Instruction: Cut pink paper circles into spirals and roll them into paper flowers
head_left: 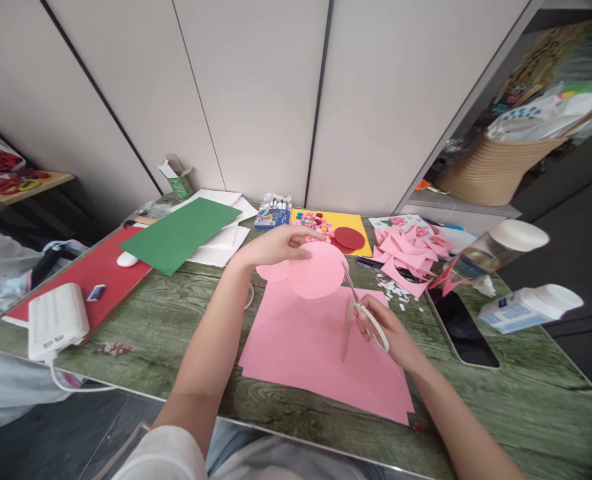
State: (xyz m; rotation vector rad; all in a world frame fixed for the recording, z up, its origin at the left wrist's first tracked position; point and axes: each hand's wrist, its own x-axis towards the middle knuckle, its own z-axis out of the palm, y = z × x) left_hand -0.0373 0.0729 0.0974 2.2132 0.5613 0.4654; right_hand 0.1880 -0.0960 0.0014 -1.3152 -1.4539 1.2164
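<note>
My left hand (289, 245) pinches a pink paper circle (319, 273) at its upper left edge, index finger stretched over the top. Another rounded pink piece (273, 271) shows partly behind it, under my wrist. With my right hand (383, 330) I grip white-handled scissors (375, 328). Their blades meet the circle's right edge; how far they are parted is hard to tell. A narrow pink strip (347, 333) hangs below the blades. Underneath lie large pink paper sheets (296, 353), slightly offset from one another, on the green wood-grain table (531, 393).
Cut pink pieces (409, 253), a phone (463, 327) and two containers, one a white bottle (531, 308), lie right. Yellow paper (359, 220) carries pompoms (312, 223) and a red circle (349, 238). Left are green paper (181, 233), red paper (106, 287), and a white power bank (59, 320).
</note>
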